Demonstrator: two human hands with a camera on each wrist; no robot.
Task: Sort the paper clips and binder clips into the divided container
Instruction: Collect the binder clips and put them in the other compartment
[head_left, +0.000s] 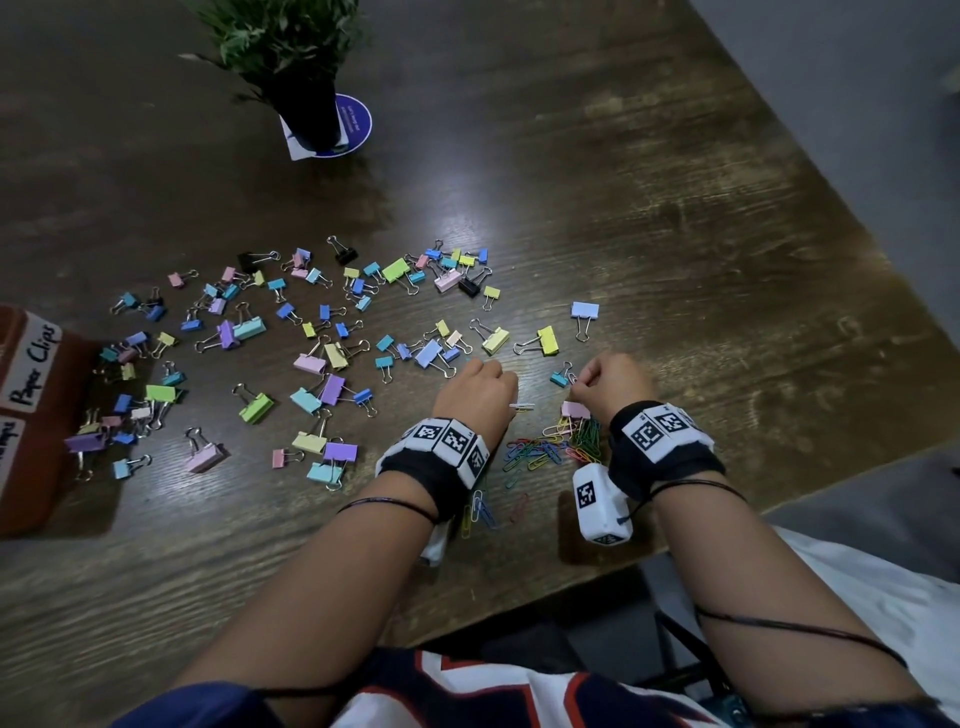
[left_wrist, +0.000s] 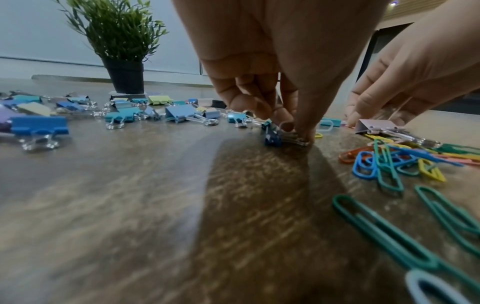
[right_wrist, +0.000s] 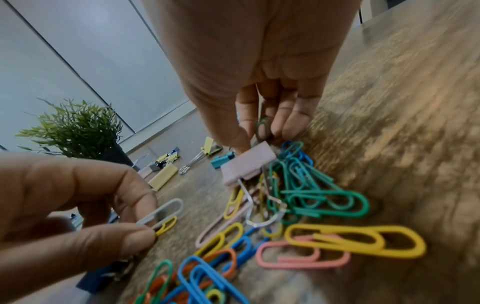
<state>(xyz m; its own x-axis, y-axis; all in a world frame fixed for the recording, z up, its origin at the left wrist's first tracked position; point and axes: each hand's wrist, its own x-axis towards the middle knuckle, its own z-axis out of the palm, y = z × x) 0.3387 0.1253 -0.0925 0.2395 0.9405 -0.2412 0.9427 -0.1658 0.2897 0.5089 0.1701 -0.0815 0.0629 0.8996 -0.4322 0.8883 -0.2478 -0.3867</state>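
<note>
Gathering step in hand: left hand (head_left: 475, 395) pinches paper clips (right_wrist: 166, 218); right hand (head_left: 613, 382) pinches one beside the pile (head_left: 561, 447). Container (head_left: 31, 415) lies far left of pile; next, carry them across the binder clips (head_left: 291, 332)

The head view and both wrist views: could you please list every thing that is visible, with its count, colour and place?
binder clips: many, pastel and some black, scattered over the table middle and left.
paper clips: many, mixed colours, a pile between the wrists at the near edge.
pink binder clip: one, lying on that pile.
container: one, brown, far left, label reads Paper Clips.
plant: one, green in a black pot, far side.
round card: one, blue, under the pot.
table: one, dark wood.
wrist bands: two, black with printed markers.
left hand: pinches a white and a yellow paper clip.
right hand: pinches a green paper clip.
</note>
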